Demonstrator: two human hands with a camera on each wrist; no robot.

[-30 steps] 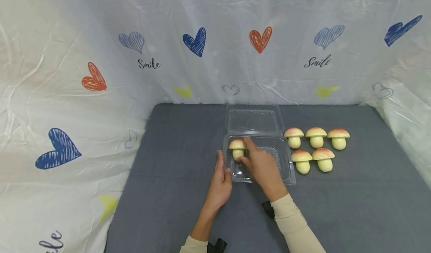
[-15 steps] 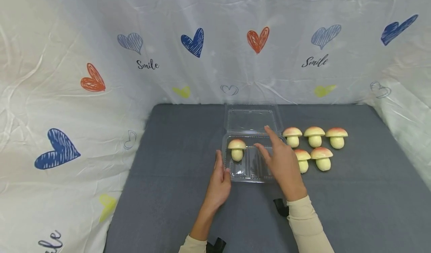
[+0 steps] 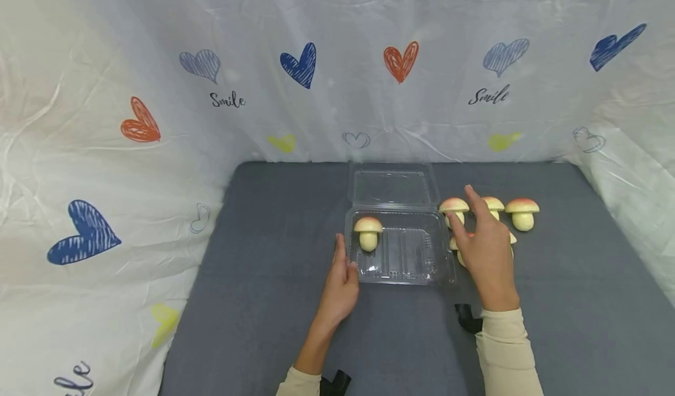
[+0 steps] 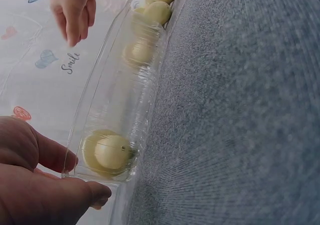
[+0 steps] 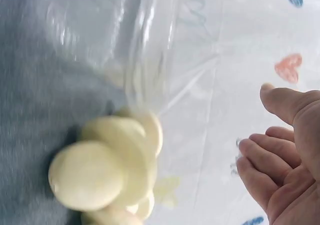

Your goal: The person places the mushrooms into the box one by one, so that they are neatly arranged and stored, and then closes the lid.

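Observation:
My left hand (image 3: 340,287) grips the left side of a clear plastic clamshell container (image 3: 416,273); in the left wrist view, thumb and fingers (image 4: 52,152) are at its rim. One toy mushroom (image 3: 368,234), with a cream stem and red-tinted cap, lies inside at the left. My right hand (image 3: 489,252) hovers above the mushrooms right of the container, partly hiding them. Its thumb and fingers are spread with nothing between them. A mushroom (image 3: 522,213) stands out at the far right of that group. Several mushrooms (image 5: 87,175) show blurred in the right wrist view, apart from the hand.
The container's lid (image 3: 392,186) lies folded back towards the rear curtain (image 3: 327,120) with printed hearts. A grey cloth (image 3: 263,255) covers the table. Black wrist mounts (image 3: 468,318) hang beside the sleeves.
My right hand has let go of the mushroom inside the container and moved right, over the loose mushrooms. The left hand stays at the container's left side.

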